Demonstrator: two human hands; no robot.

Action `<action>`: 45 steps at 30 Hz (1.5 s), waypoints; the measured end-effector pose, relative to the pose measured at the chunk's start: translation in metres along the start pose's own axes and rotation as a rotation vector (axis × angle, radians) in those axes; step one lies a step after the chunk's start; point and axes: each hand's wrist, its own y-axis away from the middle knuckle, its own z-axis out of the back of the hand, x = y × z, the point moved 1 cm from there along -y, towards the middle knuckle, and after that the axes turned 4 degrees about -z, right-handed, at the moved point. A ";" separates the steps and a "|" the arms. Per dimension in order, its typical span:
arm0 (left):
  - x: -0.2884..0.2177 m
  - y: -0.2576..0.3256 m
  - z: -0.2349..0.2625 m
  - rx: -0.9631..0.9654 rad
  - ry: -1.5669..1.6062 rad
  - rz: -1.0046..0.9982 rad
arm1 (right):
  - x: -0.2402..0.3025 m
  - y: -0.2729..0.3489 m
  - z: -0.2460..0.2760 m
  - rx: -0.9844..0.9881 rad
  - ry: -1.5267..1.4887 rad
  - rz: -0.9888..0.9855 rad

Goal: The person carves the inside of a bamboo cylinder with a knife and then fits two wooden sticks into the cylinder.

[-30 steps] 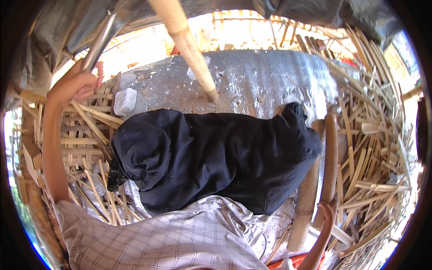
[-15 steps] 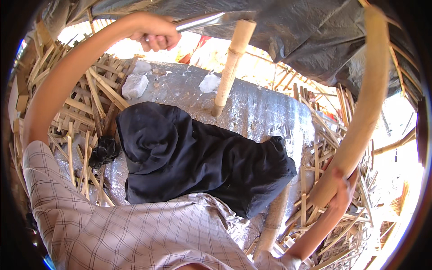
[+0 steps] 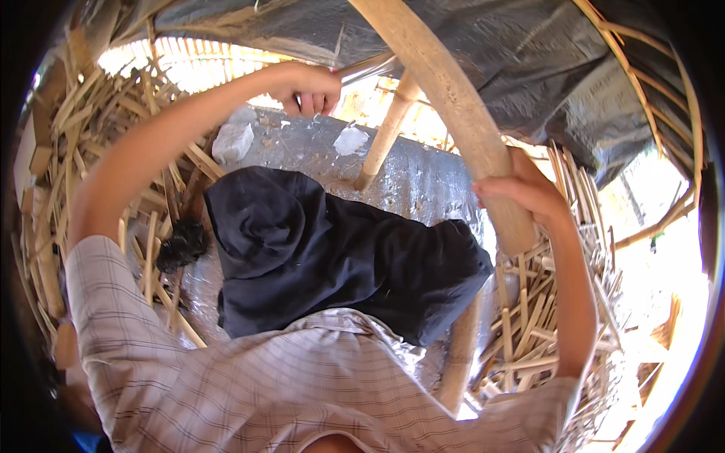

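Note:
My left hand (image 3: 308,90) is closed round the near end of a long metal blade (image 3: 366,69), held out at the upper middle. The blade points right, toward the top of an upright bamboo post (image 3: 387,136). Whether it touches the post is hidden. My right hand (image 3: 526,190) grips a thick wooden club (image 3: 457,90) near its lower end. The club slants up and left to the top edge of the view, passing in front of the post's upper end and the blade's tip. A black cloth (image 3: 347,257) covers my lap.
Loose split bamboo strips (image 3: 529,325) lie heaped at right, with another heap (image 3: 75,151) at left. A grey plastic-like sheet (image 3: 294,147) covers the surface ahead, with a whitish lump (image 3: 233,142) on it. A dark tarp (image 3: 521,68) hangs above. A black bundle (image 3: 183,245) sits left of the cloth.
The club has swung from the far right toward the upper middle, carried by my right hand. My left hand has moved slightly right and down with the blade.

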 end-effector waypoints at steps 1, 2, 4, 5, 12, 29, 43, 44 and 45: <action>0.000 -0.012 -0.015 0.001 0.035 -0.022 | -0.027 -0.008 0.007 0.096 -0.098 -0.062; 0.006 -0.012 -0.015 -0.019 0.058 -0.022 | -0.028 -0.007 -0.003 0.082 -0.201 -0.055; 0.005 -0.008 -0.018 -0.045 0.078 -0.049 | -0.026 0.015 -0.013 0.076 -0.388 -0.046; 0.003 -0.002 -0.018 -0.037 0.051 -0.060 | -0.026 0.032 -0.015 0.094 -0.485 -0.055; 0.036 0.022 -0.043 0.155 0.246 -0.188 | -0.043 0.040 -0.085 0.271 -0.786 -0.026; 0.058 0.032 -0.103 0.000 0.877 -0.622 | -0.109 -0.021 -0.197 0.400 -0.978 0.299; 0.085 0.000 -0.131 -0.275 1.002 -0.738 | -0.183 -0.071 -0.275 0.370 -1.408 0.077; 0.086 0.001 -0.132 -0.252 1.007 -0.733 | -0.173 -0.064 -0.274 0.386 -1.426 0.059; 0.086 0.001 -0.133 -0.238 1.026 -0.751 | -0.177 -0.067 -0.271 0.377 -1.421 0.018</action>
